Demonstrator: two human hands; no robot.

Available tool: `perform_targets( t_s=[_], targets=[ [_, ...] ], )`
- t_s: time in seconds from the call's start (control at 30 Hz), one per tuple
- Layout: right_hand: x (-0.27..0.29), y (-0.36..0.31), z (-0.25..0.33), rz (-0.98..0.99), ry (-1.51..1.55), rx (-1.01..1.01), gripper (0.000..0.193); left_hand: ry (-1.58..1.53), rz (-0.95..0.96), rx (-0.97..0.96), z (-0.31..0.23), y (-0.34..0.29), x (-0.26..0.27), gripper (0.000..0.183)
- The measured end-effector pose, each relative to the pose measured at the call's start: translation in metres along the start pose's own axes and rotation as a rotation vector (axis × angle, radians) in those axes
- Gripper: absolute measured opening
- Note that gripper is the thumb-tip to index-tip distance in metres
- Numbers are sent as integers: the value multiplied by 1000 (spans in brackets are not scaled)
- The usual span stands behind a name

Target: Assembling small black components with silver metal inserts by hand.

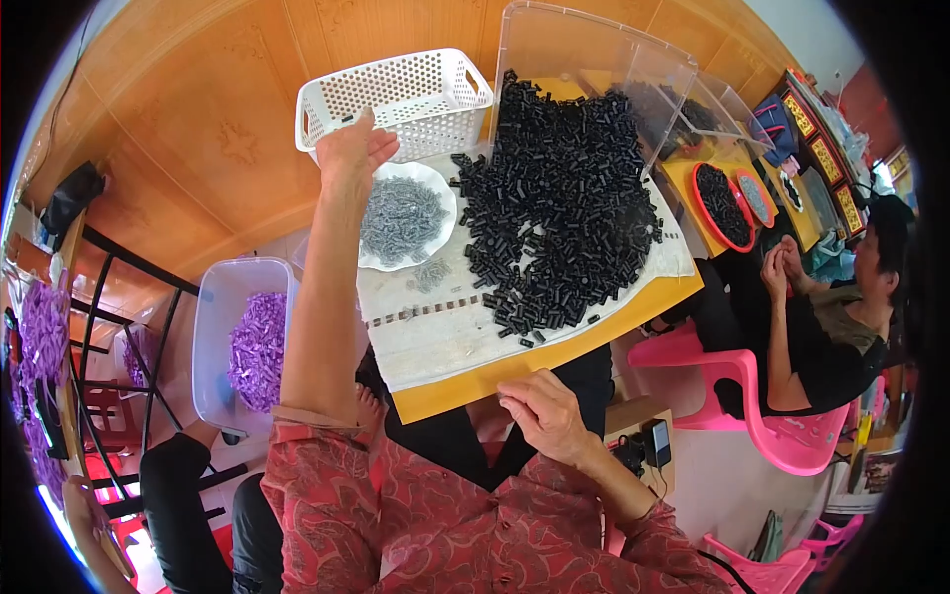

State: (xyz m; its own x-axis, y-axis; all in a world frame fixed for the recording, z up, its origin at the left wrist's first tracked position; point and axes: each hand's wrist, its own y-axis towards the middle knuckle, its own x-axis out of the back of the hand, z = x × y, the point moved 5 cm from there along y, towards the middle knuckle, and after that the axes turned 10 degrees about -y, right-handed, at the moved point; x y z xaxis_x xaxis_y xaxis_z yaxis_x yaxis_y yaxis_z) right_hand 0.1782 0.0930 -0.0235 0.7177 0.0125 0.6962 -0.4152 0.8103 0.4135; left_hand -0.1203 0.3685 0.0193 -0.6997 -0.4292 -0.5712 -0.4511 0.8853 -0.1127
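My left hand (354, 150) reaches over the near edge of a white perforated basket (421, 131), its fingers apart and nothing visible in them. A small black piece (347, 119) shows against the basket beside my fingertips. Close to my left wrist is a scalloped white plate (444, 224) heaped with small clear-grey plastic parts (401, 220). My right hand (546, 416) is at the table's front edge, fingers curled together; whatever they hold, if anything, is hidden. A large heap of short black plastic pieces (564, 198) covers the right of the white cloth (435, 351).
A clear plastic bin (594, 45) stands tilted behind the black heap. On the floor at left, a translucent tub (213, 342) holds purple parts (259, 351). At right another person (792, 337) sits on a pink chair (683, 351) by red trays (705, 218). Someone's legs show at lower left.
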Motion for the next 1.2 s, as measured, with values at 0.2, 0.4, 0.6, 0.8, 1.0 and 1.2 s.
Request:
perform_targets(
  t_s=[0.2,0.4,0.6,0.8,1.0,1.2],
  targets=[
    [9,11,-19,-45,-35,-50,22,282,248,51,53,-88,15,18],
    [7,13,-28,-58,-12,-117,22,640,478,-105,97,-188,23,8],
    [9,11,-30,-67,-4,-116,21,1108,544,-427,110,-211,13,14],
    [12,8,-33,-60,-35,-100,18,1215,531,-332,107,-216,5,11],
    [14,11,-34,-57,-32,-110,18,1250,495,-354,111,-217,7,17],
    [16,21,-36,-61,-41,-135,18,1257,514,-453,109,-224,12,16]
  ],
)
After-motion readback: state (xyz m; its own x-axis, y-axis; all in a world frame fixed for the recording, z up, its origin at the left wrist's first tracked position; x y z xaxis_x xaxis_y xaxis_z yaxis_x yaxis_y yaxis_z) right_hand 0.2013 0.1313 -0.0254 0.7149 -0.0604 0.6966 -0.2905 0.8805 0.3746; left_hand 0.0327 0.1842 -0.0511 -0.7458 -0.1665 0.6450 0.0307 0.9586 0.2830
